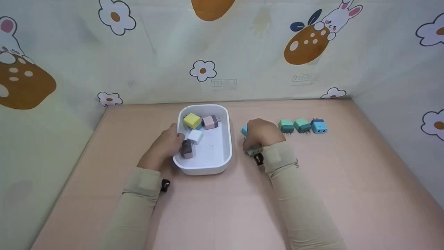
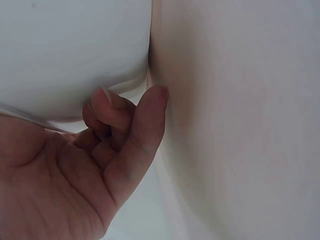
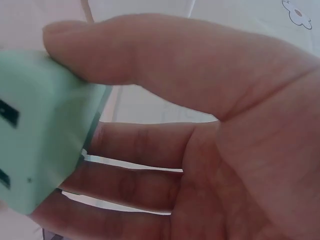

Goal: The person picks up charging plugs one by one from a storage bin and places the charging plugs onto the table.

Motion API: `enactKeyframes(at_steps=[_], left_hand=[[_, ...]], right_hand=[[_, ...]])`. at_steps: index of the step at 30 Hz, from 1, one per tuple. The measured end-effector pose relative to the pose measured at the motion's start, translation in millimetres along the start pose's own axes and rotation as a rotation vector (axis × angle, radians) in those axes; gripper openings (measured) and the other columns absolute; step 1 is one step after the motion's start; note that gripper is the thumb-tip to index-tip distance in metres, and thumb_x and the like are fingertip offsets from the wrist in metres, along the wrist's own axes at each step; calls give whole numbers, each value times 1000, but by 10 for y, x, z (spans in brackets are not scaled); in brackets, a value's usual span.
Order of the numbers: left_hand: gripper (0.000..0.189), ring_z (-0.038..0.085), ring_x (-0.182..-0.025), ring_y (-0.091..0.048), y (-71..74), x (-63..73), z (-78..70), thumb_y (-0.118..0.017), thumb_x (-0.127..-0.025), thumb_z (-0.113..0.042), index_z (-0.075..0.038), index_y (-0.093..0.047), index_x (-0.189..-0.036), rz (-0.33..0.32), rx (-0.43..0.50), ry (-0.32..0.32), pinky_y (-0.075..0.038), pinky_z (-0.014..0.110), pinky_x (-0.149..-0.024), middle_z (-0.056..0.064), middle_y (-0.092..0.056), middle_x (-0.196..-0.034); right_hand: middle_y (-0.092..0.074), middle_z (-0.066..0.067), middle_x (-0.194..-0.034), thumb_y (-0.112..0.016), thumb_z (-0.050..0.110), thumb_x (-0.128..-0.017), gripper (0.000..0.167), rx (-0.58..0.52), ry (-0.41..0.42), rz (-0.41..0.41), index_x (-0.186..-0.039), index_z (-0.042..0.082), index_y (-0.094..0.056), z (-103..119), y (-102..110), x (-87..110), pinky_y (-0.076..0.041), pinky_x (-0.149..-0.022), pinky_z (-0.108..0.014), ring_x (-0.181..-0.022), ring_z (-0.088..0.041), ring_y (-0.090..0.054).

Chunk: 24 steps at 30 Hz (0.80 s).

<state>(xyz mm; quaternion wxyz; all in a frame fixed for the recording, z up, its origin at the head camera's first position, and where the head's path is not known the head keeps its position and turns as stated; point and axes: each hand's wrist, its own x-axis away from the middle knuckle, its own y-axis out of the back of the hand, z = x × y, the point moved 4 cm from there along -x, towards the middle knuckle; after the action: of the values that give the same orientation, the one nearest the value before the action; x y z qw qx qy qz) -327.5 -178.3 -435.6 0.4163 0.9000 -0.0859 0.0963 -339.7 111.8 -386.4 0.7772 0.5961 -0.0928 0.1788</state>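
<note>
My left hand [image 1: 165,143] grips the left wall of a white plastic bin [image 1: 215,168], thumb at the rim. The left wrist view shows its curled fingers [image 2: 142,125] against the bin's outside. Inside the bin lie several plug adapters: a yellow one [image 1: 192,120], a pink-and-purple one [image 1: 210,122], a white one [image 1: 195,136] and a dark brown-and-pink one [image 1: 187,149]. To the right of the bin, my right hand [image 1: 264,132] pinches a green plug adapter [image 3: 40,125] between thumb and fingers, its slotted face showing. A blue adapter [image 1: 244,130] peeks out beside that hand, mostly hidden.
Two green adapters [image 1: 286,125] and a blue one [image 1: 319,126] stand in a row right of my right hand. Black wrist straps [image 1: 165,185] show at both sleeves. A patterned cloth wall [image 1: 166,80] borders the pink tabletop [image 1: 215,211] at the back and sides.
</note>
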Motion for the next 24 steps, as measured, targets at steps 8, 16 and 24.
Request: enactKeyframes(at_steps=[8,16,24], left_hand=[[57,31,-108,-62,2,3,-12,-33,-114,-23,3,-23,-163,0,13,4,-57,43,-92,23,-59,-132],[58,33,-114,-62,10,11,-15,-32,-114,-24,2,-20,-165,12,24,22,-56,45,-98,24,-56,-140],[57,32,-110,-61,7,0,-3,-32,-113,-24,2,-22,-163,11,8,18,-55,43,-94,22,-58,-130]], right_hand=[[-65,-10,-80,-88,13,-73,21,-5,-19,21,-87,2,-76,35,-54,30,-50,-57,-35,-71,-25,-59],[-69,-11,-81,-92,16,-71,28,38,10,-12,-89,1,-77,64,-74,13,-51,-66,-41,-73,-27,-60],[-72,-14,-87,-93,15,-70,34,35,9,-28,-95,-3,-79,74,-102,31,-54,-64,-39,-74,-28,-63]])
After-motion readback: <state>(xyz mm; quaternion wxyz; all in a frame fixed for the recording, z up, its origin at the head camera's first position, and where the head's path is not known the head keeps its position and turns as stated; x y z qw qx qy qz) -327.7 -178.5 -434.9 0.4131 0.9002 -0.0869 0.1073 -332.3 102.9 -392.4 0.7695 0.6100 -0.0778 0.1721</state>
